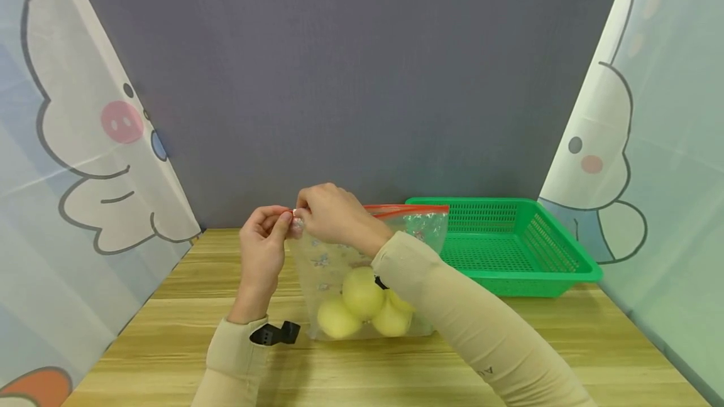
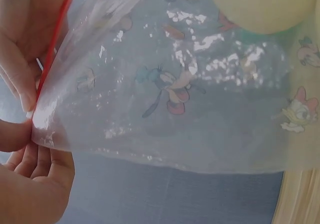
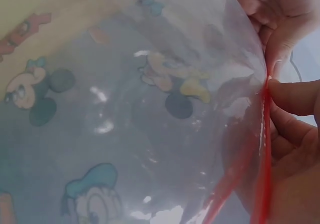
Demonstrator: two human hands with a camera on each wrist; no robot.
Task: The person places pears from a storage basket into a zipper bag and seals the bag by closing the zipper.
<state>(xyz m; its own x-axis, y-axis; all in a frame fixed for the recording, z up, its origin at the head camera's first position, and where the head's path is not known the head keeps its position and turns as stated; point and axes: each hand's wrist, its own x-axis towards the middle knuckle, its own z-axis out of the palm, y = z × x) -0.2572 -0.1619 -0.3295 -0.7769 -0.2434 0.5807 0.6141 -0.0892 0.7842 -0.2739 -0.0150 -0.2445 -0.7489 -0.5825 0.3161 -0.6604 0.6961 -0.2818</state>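
A clear zip bag [image 1: 317, 275] with cartoon prints and a red seal stands upright on the table, several round pale-yellow fruit-like things [image 1: 362, 294] at its bottom. My left hand [image 1: 263, 244] pinches the top left corner between thumb and finger. Right beside it, my right hand [image 1: 334, 215] pinches the red seal, where a small white piece shows between the fingertips. To the right of that hand, the two red strips [image 3: 265, 184] stand apart in the right wrist view. In the left wrist view the bag's printed side [image 2: 170, 88] stretches away from both hands.
A green plastic basket [image 1: 557, 284] with slotted walls stands on the table at the right, partly behind the bag. The wood-grain table [image 1: 170, 331] reaches back to a grey cloth wall [image 1: 351, 80]. Cartoon-printed curtains [image 1: 679, 143] hang at both sides.
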